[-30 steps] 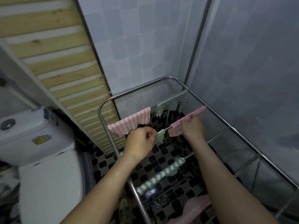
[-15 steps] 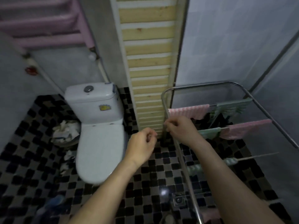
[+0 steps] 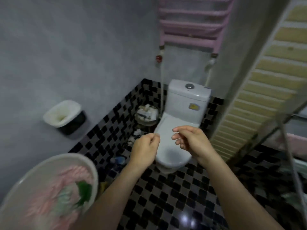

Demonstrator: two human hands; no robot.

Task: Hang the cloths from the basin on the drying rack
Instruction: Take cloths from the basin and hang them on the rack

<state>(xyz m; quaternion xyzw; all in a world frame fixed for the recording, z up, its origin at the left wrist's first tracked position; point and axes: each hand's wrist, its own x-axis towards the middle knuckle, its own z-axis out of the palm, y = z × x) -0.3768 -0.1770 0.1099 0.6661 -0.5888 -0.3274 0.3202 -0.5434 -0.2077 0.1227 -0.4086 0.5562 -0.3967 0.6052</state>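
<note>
The coming move depends on one relation. The round, pale plastic basin (image 3: 79,161) lies to the left of the white ceramic toilet (image 3: 187,97) and much nearer to the person. It is therefore down and to the left of both hands. Inside it is a heap of crumpled cloths (image 3: 54,196). Most are pink and ribbed, and on the side toward the toilet there is one pale green-and-white cloth and a dark green piece. The heap shows no clear long axis.

The left hand (image 3: 144,150) is in front of the left edge of the toilet lid and is the hand nearer to the basin. Its forearm passes just beside the basin rim. Its fingers are curled in toward the palm, with the thumb tip by the forefinger, and I see nothing between them. The right hand (image 3: 192,141) hovers in front of the right part of the lid. Its fingers are half straight and spread, and it is empty. The two hands are near each other but apart.

The metal drying rack (image 3: 289,156) stands to the right of the toilet, at the border of the view. It is too blurred to count what hangs on it.

I judge that the step now is to fetch the next cloth. This needs a reach down and to the left, most easily with the left hand, which must first uncurl. Several cloths remain in the basin, so the task is not near its end.
</note>
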